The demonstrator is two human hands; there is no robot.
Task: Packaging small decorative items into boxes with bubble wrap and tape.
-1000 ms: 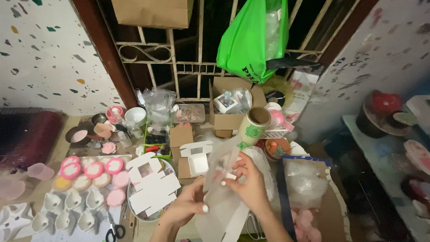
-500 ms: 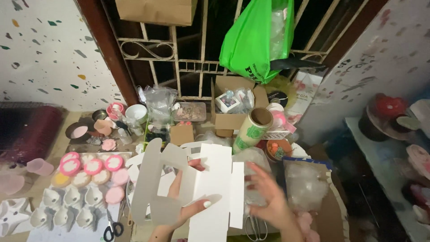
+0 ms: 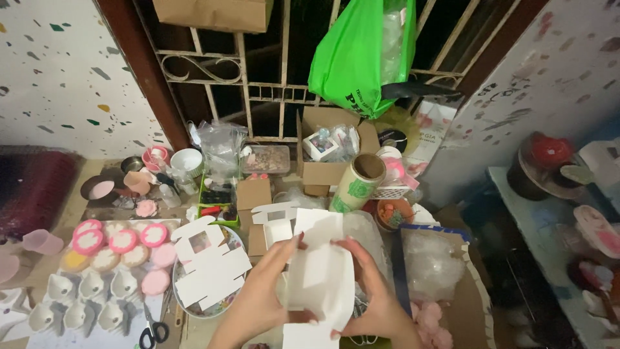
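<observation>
Both grips pinch the half-folded white cardboard box: my left hand clamps its left wall, my right hand its right, held above the cluttered tabletop, just right of flat white box blanks stacked in a bowl.

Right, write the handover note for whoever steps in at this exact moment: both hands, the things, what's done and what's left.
Left hand: grips the left side of the white cardboard box, partly folded.
Right hand: grips its right side, fingers on the upper edge.
Things: stack of flat white box blanks lies left of the hands; scissors lower left.
Done: box opened into shape.
Left: top flap stands open; blanks unfolded.
</observation>
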